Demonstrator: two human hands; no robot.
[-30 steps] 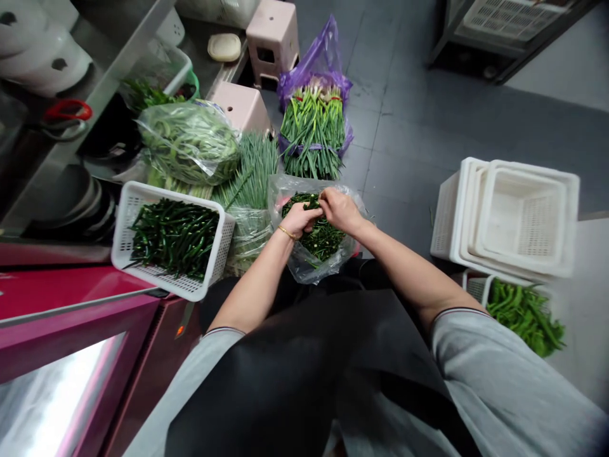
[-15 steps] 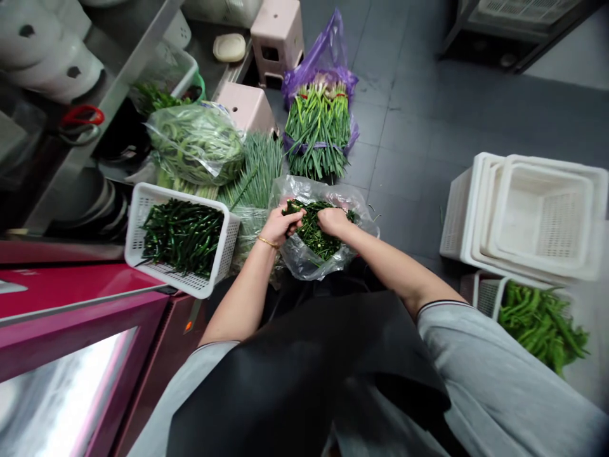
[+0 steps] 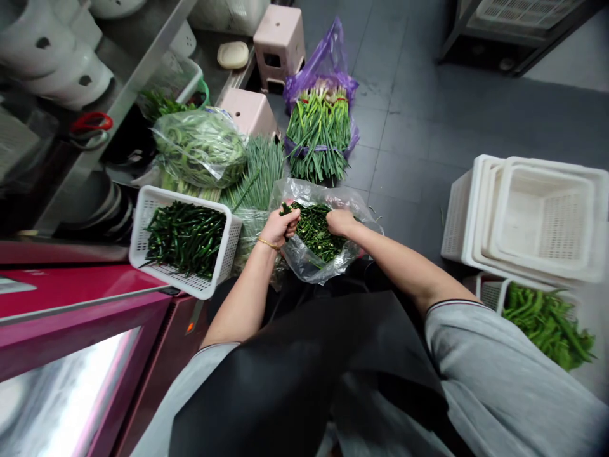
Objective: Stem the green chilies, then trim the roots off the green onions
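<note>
A clear plastic bag (image 3: 311,271) lies open in front of me, with a heap of thin dark green pieces (image 3: 316,238) inside; they look like chili peppers or their stems. At the bag's left side, my left hand (image 3: 281,226) is closed around some green chili peppers (image 3: 287,208), whose ends poke out above the fist. My right hand (image 3: 341,222) is over the right part of the heap, fingers curled down, and what they grip is hidden. Left of my left wrist stands a white slotted basket (image 3: 224,254) holding dark green chili peppers (image 3: 185,238).
Beyond the bag are garlic chives or scallions (image 3: 318,130) in a purple bag (image 3: 328,57). Bagged green beans (image 3: 200,146) and pink stools (image 3: 278,38) stand to the left. Stacked white baskets (image 3: 542,209) and light green peppers (image 3: 547,324) are at right. A red fridge (image 3: 71,292) borders the left.
My right hand has shifted a little to the right, away from my left hand. The left hand keeps its grip on the chili peppers near the bag's left edge.
</note>
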